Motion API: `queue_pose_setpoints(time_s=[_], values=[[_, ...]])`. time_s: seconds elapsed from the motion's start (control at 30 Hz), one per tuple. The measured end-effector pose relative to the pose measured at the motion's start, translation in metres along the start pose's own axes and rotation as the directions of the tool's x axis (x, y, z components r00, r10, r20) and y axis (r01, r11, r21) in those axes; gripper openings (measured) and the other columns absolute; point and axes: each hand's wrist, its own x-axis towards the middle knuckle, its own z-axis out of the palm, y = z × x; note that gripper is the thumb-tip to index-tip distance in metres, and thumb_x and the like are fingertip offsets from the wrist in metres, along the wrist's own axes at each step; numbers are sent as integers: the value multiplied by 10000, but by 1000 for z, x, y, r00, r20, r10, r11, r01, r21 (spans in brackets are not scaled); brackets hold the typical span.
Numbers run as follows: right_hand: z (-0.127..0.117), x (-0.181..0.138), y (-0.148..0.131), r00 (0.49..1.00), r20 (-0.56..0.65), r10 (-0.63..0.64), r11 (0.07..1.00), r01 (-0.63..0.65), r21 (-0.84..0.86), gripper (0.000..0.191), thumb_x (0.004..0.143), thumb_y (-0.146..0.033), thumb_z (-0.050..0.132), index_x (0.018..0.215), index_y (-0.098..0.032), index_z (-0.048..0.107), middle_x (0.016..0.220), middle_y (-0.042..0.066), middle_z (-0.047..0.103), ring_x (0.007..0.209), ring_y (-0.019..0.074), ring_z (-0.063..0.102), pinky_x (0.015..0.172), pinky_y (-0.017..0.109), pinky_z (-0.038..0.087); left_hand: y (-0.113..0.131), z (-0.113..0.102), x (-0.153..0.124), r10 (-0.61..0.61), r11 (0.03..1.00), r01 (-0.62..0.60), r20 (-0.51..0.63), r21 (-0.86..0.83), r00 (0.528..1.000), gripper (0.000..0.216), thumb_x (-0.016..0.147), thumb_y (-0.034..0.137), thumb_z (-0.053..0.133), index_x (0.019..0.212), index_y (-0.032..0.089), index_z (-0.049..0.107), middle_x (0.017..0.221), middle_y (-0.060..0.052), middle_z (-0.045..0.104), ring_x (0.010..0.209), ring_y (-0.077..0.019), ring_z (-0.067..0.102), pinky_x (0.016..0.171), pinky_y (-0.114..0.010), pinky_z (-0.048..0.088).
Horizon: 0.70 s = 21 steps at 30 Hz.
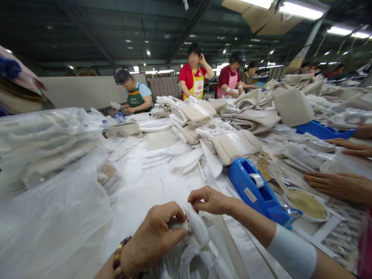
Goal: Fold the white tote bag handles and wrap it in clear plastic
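A long worktable (151, 193), draped in white sheeting, runs away beyond the fingers, heaped with beige padded covers (236, 143) and a clear plastic bag pile (43, 155) off to their left. Just right of the fingers stands a blue tape dispenser (255, 190), within easy reach. The left hand (152, 238) pinches a white fabric strip (197, 228), fingers closed on it; the right hand (210, 200) grips its upper end, apparently pulling it taut.

A long white-covered tabletop (151, 193) carries clear plastic bags (43, 155) at nine o'clock, stacked beige fabric pieces (232, 143) at twelve, a blue tape dispenser (258, 190) and shallow dish (308, 203) at three.
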Motion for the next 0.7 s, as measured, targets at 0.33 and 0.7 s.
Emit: queue_pose_setpoints(time_s=[0.33,0.7], values=[[10,-1,0,956,275,107,926,-196,322,247,567,-106,475,742,-101,649,618,-44,538,563,66,461,560,163,388,-5,1,0,10,1000,-11,-8,-25,1000,11,640,190,544,648,183,543,607,41,565,553,-99,461,548,-202,353],[23,7,5,971,225,81,946,-146,288,144,607,-228,598,694,-115,590,620,-52,527,570,64,450,565,182,387,-4,4,0,17,999,-18,-20,-43,1000,20,640,189,536,638,183,555,592,42,560,545,-96,457,545,-201,352]])
